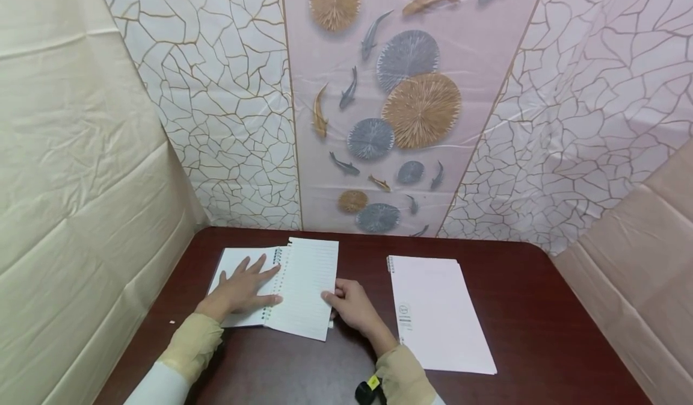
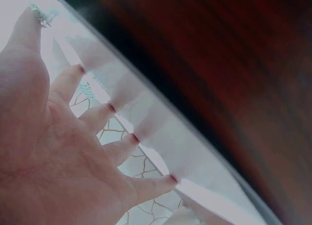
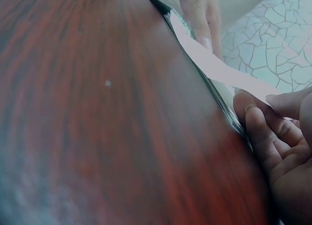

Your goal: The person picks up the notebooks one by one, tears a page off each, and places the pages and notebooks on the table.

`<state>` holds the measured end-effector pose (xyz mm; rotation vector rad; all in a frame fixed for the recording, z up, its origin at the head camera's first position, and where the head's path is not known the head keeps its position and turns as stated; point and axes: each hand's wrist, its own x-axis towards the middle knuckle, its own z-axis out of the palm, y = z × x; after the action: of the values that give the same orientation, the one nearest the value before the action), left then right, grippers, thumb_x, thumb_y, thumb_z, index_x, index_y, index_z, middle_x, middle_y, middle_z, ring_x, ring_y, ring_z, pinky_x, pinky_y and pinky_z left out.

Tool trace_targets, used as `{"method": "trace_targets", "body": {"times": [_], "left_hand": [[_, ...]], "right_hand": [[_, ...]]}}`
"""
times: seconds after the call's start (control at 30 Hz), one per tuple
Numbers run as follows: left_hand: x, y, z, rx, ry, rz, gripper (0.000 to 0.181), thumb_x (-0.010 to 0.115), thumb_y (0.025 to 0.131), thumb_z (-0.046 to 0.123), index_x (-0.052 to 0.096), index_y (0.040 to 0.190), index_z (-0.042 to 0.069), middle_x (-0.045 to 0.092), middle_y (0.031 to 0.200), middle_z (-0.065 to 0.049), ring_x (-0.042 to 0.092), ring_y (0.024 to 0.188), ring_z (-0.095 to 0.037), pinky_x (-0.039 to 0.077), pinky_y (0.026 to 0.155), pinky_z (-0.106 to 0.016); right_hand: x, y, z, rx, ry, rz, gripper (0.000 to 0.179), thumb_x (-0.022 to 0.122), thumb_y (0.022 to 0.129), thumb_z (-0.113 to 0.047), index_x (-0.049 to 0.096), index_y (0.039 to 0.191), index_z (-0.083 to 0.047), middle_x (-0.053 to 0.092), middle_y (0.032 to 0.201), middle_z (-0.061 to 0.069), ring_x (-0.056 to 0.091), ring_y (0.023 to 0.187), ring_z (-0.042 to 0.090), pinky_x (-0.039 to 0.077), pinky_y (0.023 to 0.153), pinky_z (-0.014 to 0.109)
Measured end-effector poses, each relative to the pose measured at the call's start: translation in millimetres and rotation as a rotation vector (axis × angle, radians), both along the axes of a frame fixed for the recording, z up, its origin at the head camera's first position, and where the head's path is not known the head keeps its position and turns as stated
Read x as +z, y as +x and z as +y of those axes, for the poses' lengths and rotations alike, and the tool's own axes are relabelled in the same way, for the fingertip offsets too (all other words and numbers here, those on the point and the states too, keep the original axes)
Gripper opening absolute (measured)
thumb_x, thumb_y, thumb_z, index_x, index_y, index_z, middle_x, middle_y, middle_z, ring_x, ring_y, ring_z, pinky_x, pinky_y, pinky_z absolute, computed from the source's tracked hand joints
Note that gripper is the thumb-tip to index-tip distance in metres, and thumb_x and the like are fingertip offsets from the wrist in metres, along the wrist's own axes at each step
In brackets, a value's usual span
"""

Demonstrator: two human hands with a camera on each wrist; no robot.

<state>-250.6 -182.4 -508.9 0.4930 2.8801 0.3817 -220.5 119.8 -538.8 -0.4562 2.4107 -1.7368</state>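
Note:
An open spiral notebook lies on the table's left half. My left hand rests with spread, straight fingers on its left page, the thumb reaching across the wire binding. In the left wrist view the fingertips touch the paper. A lined sheet on the right side sits askew, its top edge above the rest of the notebook and torn-looking near the binding. My right hand pinches the sheet's right edge, thumb on top and fingers beneath. The right wrist view shows the sheet lifted off the pages below.
A second spiral pad, with a white top sheet, lies on the right of the dark red table. A small white scrap is near the left edge. Patterned cloth hangs behind the table.

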Motion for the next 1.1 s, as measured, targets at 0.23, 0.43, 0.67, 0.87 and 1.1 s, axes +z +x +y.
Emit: {"method": "trace_targets", "body": {"times": [0.23,0.43,0.67,0.87,1.1], "left_hand": [[1.5,-1.3,0.2,-0.003,-0.004,0.003,0.098,0.055,0.089,0.085,0.040,0.166,0.026,0.017,0.176,-0.017,0.010,0.157,-0.056,0.008,0.108,-0.091],[2.2,-2.2,0.9,0.000,-0.001,0.002,0.096,0.057,0.090,0.083,0.041,0.165,0.026,0.018,0.176,-0.017,0.010,0.157,-0.056,0.007,0.108,-0.091],[2.6,-1.0,1.4,0.005,-0.012,-0.011,0.097,0.056,0.089,0.084,0.040,0.165,0.026,0.017,0.176,-0.018,0.010,0.157,-0.056,0.008,0.108,-0.091],[3.4,0.1,2.2,-0.004,-0.018,-0.014,0.096,0.056,0.090,0.083,0.041,0.165,0.025,0.018,0.175,-0.018,0.011,0.157,-0.056,0.010,0.108,-0.091],[1.9,-0.2,1.7,-0.003,-0.010,-0.019,0.094,0.056,0.091,0.082,0.040,0.166,0.026,0.017,0.176,-0.017,0.009,0.158,-0.055,0.008,0.109,-0.091]], "right_hand": [[-0.6,-2.4,1.6,0.014,-0.011,-0.004,0.025,0.065,0.107,-0.017,0.072,0.123,0.001,0.079,0.088,0.004,0.069,0.062,0.019,0.058,0.058,0.028],[1.9,-2.2,2.7,0.025,-0.031,-0.003,0.024,0.065,0.107,-0.015,0.073,0.123,0.001,0.079,0.088,0.005,0.067,0.063,0.019,0.057,0.058,0.027],[3.0,-1.4,2.6,0.038,-0.048,-0.018,0.023,0.065,0.107,-0.014,0.073,0.123,0.001,0.080,0.089,0.005,0.067,0.062,0.018,0.057,0.057,0.027],[2.5,-1.5,2.8,0.043,-0.062,-0.034,0.023,0.065,0.107,-0.013,0.072,0.124,0.001,0.080,0.089,0.006,0.067,0.061,0.019,0.057,0.057,0.027],[3.0,-1.3,4.1,0.055,-0.083,-0.045,0.025,0.065,0.107,-0.013,0.071,0.124,0.004,0.080,0.091,0.010,0.068,0.062,0.019,0.058,0.058,0.028]]}}
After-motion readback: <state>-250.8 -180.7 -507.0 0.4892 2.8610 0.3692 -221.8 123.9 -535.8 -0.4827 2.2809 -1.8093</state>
